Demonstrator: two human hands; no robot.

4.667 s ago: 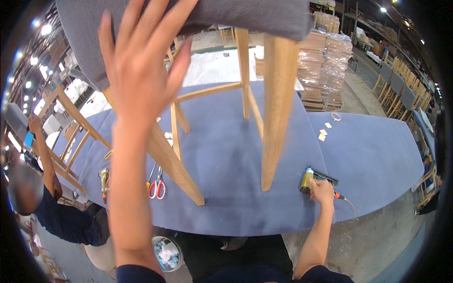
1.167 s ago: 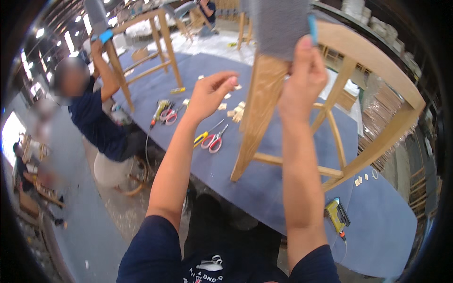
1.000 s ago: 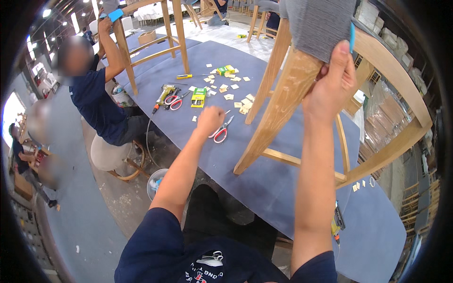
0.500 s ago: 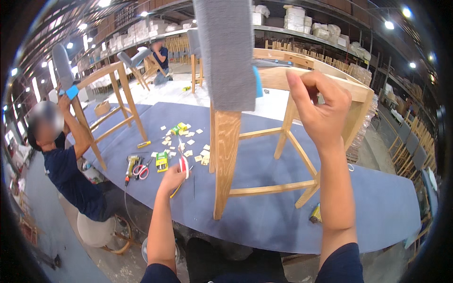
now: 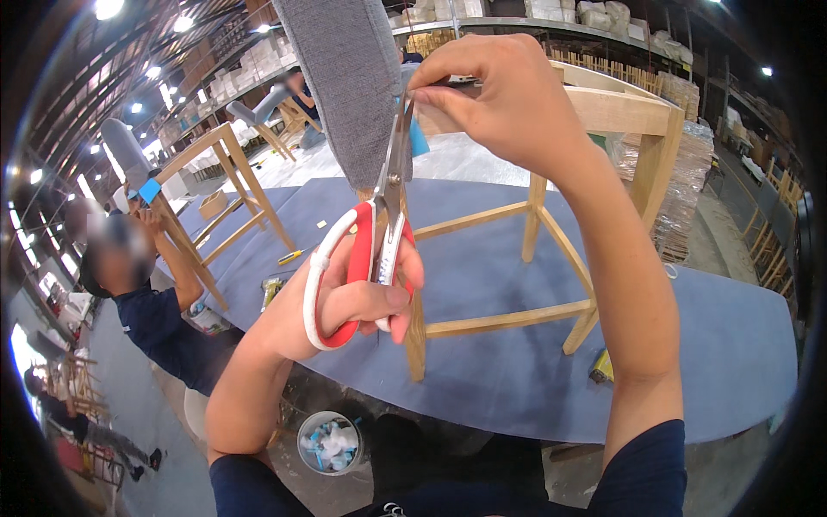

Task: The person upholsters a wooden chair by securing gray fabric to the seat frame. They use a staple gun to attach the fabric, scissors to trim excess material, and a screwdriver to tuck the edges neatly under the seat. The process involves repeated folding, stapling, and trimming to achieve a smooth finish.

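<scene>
In my left hand (image 5: 340, 297) is a pair of scissors (image 5: 362, 246) with red and white handles, my fingers through the loops. Its blades point upward and look nearly closed, their tips at the pinched fingertips of my right hand (image 5: 521, 108). Whatever lies between those fingertips is too small to make out. Both hands are beside the grey fabric pad (image 5: 345, 95) of a wooden chair (image 5: 512, 320), which stands on the table. A light blue piece (image 5: 419, 138) shows at the pad's edge, partly hidden behind the blades and my right hand.
The chair stands on a blue-grey covered table (image 5: 706, 345). A yellow box (image 5: 602, 367) lies near its front edge. Below stands a bucket of scraps (image 5: 330, 441). At left, a co-worker (image 5: 168, 314) handles another chair (image 5: 233, 185). Wrapped stacks (image 5: 685, 189) stand at far right.
My left hand has risen from the table with the scissors, up to the pad. My right hand has moved left to the scissor tips. The view has shifted, and the bucket now shows.
</scene>
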